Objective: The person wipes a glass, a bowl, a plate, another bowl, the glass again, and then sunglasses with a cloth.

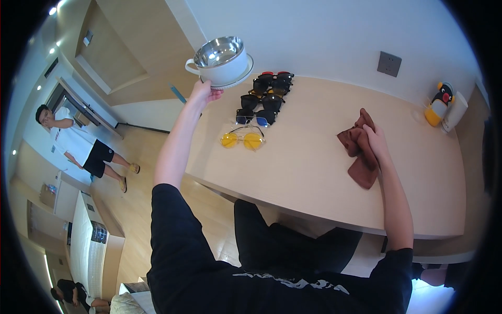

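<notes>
My left hand (204,93) is raised at the far left of the table, gripping a white handled bowl (224,72) with a shiny steel inside. A round rim, like a plate or lid, shows beneath the bowl; what it is I cannot tell. The bowl's handle points left, and its opening tilts partly toward me. Over the right part of the table, my right hand (377,142) is closed on a crumpled brown cloth (364,170), whose lower end hangs down. Sunglasses (257,102) lie in a row below the bowl, with a yellow-lensed pair (242,141) nearest me.
A penguin figure (438,107) and a white cylinder (454,112) stand at the back right of the pale table (308,162). Above it, a dark socket (389,64) is on the wall. One person (78,141) stands on the left; another (76,294) is at lower left.
</notes>
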`<state>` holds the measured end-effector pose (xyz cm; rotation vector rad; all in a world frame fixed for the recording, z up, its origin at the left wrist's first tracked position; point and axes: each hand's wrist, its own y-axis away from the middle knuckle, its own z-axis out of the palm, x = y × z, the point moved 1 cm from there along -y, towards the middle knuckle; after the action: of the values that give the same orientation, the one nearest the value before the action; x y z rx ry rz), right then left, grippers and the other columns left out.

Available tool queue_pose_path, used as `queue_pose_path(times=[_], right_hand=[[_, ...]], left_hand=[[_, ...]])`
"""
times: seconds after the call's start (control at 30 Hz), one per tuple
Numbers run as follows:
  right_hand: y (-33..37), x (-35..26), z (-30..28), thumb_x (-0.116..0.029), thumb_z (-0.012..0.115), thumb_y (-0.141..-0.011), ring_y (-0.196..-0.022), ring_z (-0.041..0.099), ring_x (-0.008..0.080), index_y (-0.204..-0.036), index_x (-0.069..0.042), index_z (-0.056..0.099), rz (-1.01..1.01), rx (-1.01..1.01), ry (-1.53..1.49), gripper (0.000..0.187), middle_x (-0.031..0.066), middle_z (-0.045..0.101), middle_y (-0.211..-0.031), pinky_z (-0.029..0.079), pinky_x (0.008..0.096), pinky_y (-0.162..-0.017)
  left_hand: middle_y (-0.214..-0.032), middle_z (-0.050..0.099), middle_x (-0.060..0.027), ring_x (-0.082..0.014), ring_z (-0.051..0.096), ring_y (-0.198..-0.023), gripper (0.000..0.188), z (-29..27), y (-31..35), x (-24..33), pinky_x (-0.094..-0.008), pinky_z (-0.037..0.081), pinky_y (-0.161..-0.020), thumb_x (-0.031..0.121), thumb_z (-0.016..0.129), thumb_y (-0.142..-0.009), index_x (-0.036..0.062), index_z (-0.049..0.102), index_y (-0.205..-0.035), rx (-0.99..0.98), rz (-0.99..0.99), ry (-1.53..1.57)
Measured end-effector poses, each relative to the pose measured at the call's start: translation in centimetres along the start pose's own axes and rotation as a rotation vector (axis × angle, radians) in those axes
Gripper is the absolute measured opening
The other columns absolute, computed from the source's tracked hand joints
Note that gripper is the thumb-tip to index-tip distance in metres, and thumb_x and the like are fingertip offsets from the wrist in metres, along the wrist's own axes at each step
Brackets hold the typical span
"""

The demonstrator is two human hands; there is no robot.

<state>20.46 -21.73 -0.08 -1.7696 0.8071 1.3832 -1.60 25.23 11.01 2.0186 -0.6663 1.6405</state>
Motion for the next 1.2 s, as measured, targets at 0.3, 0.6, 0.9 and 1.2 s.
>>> queue_pose_path(times=[0.3, 0.6, 0.9, 1.2], right_hand=[[1.1, -1.4, 0.3, -0.015, 0.048, -0.090, -0.092, 0.056, 0.0155, -0.108, 0.006, 0.055, 0.015, -0.009, 0.029, 0.029, 0.0098, 0.061, -0.097, 0.042, 0.0272, -0.085], [1.6, -1.7, 0.4, -0.015, 0.048, -0.090, -0.094, 0.056, 0.0159, -0.108, 0.005, 0.055, 0.021, -0.048, 0.026, 0.028, 0.0091, 0.061, -0.099, 0.042, 0.0271, -0.086], [1.7, -1.8, 0.5, -0.014, 0.048, -0.089, -0.093, 0.056, 0.0166, -0.108, 0.006, 0.054, 0.003, -0.054, 0.076, 0.028, 0.0102, 0.061, -0.098, 0.042, 0.0280, -0.086], [1.3, -0.7, -0.1, -0.020, 0.052, -0.085, -0.092, 0.060, 0.0277, -0.103, 0.004, 0.059, -0.108, -0.010, 0.242, 0.030, 0.0179, 0.064, -0.095, 0.044, 0.0341, -0.084]], left_hand=[[-0.084, 0.063, -0.0153, -0.0202, 0.063, -0.069, 0.034, -0.2, -3.5, -6.0, -0.0303, 0.053, -0.059, 0.019, 0.030, -0.095, -0.0071, 0.048, -0.107, 0.035, -0.113, 0.089], [-0.077, 0.063, -0.0164, -0.0204, 0.062, -0.060, 0.032, 1.4, -6.2, -9.0, -0.0323, 0.054, -0.053, 0.018, 0.030, -0.095, -0.0069, 0.046, -0.109, 0.046, -0.163, 0.150], [-0.074, 0.063, -0.0140, -0.0187, 0.062, -0.058, 0.033, 1.0, -8.1, -10.3, -0.0299, 0.052, -0.050, 0.022, 0.031, -0.095, -0.0038, 0.048, -0.108, 0.035, -0.215, 0.156], [-0.062, 0.053, 0.0013, -0.0058, 0.046, -0.046, 0.027, 0.4, -11.0, -11.6, -0.0166, 0.033, -0.039, 0.031, 0.048, -0.090, 0.0057, 0.056, -0.085, -0.434, -0.393, 0.165]])
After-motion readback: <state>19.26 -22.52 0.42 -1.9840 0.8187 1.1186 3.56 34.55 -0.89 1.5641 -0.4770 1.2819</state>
